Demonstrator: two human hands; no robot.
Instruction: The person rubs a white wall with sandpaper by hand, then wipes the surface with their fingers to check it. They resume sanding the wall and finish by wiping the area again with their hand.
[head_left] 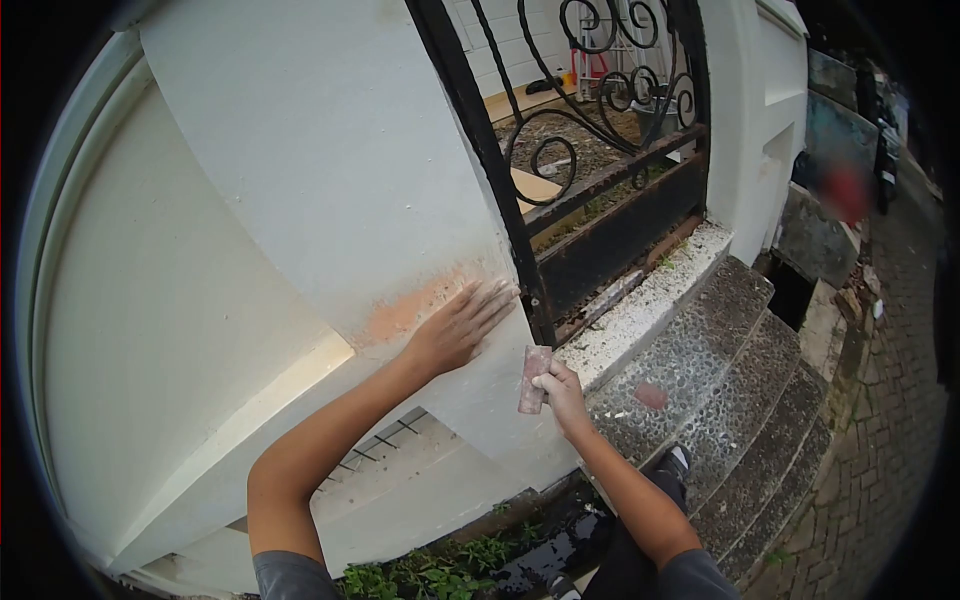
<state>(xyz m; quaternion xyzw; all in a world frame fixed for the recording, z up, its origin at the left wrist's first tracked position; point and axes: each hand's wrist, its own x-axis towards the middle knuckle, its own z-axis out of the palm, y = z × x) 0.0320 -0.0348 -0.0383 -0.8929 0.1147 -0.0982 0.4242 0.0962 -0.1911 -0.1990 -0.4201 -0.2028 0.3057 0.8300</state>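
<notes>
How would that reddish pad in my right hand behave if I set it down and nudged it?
The pad is probably fairly stiff, since it sticks out straight from your right hand. It's likely light, being small. Its flat, rectangular shape suggests sliding rather than rolling.

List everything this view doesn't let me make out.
All in the head view:
- Left hand: palm hidden against the wall.
- Block in right hand: far side turned away.
- Red shape by the street: blurred.
- Items beyond the gate: small, partly barred.
</notes>
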